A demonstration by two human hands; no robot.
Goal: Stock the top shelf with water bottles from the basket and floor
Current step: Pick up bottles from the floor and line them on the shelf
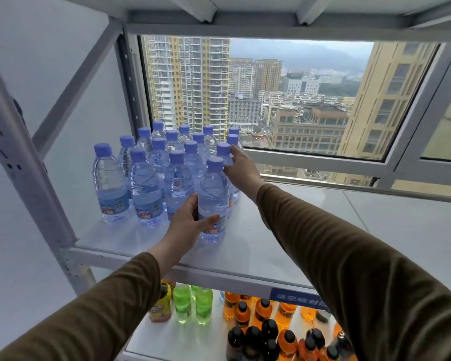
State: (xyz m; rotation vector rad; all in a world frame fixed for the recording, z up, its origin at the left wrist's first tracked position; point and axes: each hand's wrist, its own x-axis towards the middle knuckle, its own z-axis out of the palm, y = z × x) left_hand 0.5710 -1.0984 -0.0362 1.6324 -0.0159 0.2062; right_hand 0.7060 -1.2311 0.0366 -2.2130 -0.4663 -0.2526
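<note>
Several clear water bottles with purple-blue caps (151, 162) stand in rows on the left part of the white top shelf (245, 251). My left hand (186, 225) grips the lower body of the front-right bottle (213, 194), which stands upright on the shelf. My right hand (241, 168) reaches further back and holds the neck of the bottle (224, 149) just behind it. Both arms wear brown sleeves. The basket and the floor are out of view.
The right part of the top shelf (375, 222) is bare. A window frame (323, 157) runs behind the shelf. A diagonal brace and upright post (26, 162) close the left side. Below stands a lower shelf with green, orange and dark drink bottles (245, 319).
</note>
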